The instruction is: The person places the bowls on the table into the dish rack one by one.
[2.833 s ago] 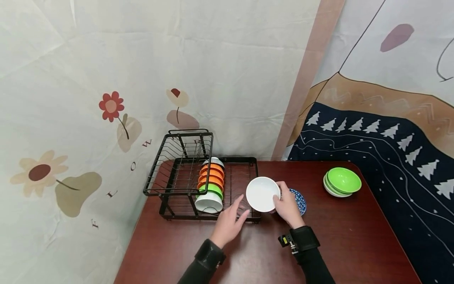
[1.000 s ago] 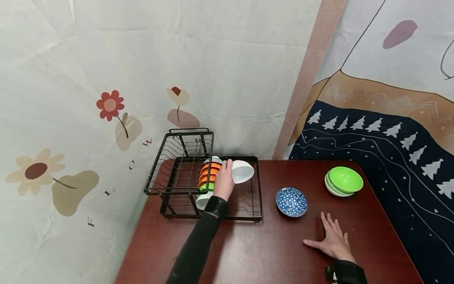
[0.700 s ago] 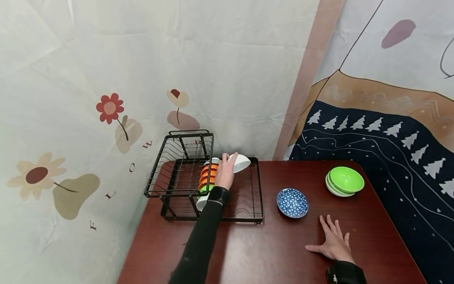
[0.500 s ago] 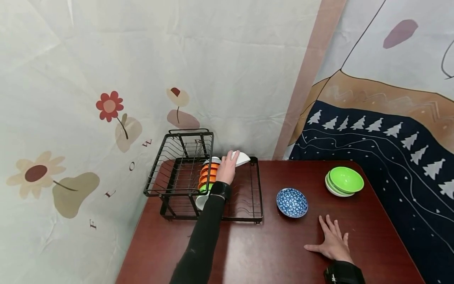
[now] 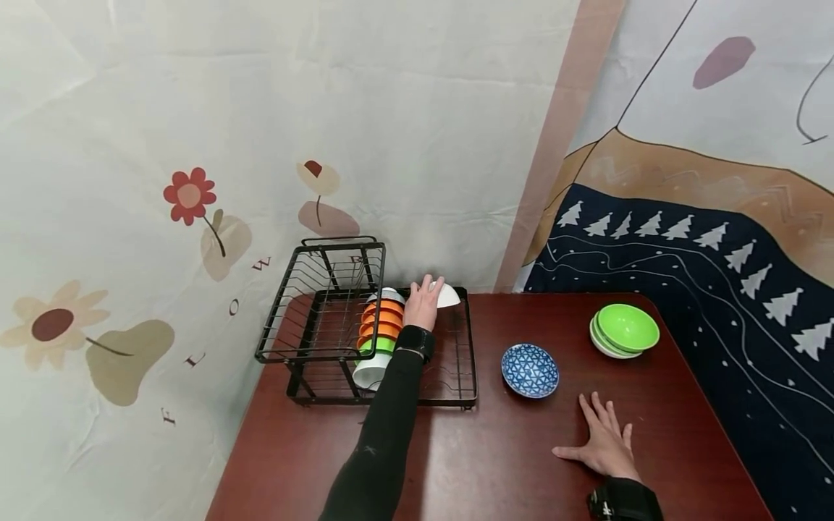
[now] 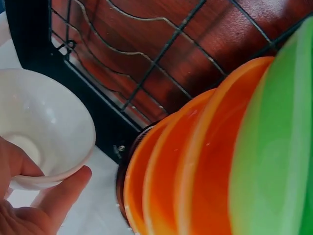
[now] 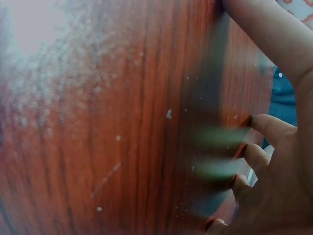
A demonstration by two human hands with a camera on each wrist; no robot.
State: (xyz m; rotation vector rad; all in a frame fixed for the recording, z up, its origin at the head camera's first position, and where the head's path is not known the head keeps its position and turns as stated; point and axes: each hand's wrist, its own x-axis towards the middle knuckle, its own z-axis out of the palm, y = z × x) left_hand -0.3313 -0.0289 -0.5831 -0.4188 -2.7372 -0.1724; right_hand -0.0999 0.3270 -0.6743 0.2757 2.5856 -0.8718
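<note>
At the back of the black dish rack (image 5: 470, 354), my left hand (image 5: 420, 310) pinches the rim of a white bowl (image 5: 448, 295), partly hidden behind the fingers. The left wrist view shows this bowl (image 6: 63, 117) tilted, with thumb and finger on its edge. Just left of the hand, a row of bowls stands on edge in the rack: orange bowls (image 5: 382, 318), a green bowl (image 5: 386, 344) and a white bowl (image 5: 369, 373) in front. My right hand (image 5: 607, 447) rests on the table with fingers spread, holding nothing.
A blue-and-white patterned dish (image 5: 530, 370) sits between the rack and my right hand. Farther right is a stack of bowls, a green bowl (image 5: 628, 327) on top. The rack's raised wire basket (image 5: 306, 359) is at the left. A wall cloth (image 5: 443, 145) hangs behind the table (image 5: 482, 463).
The white bowl passed from my right hand to my left, which carried it to the rack's back and tilted it. My right hand moved right and down onto the table.
</note>
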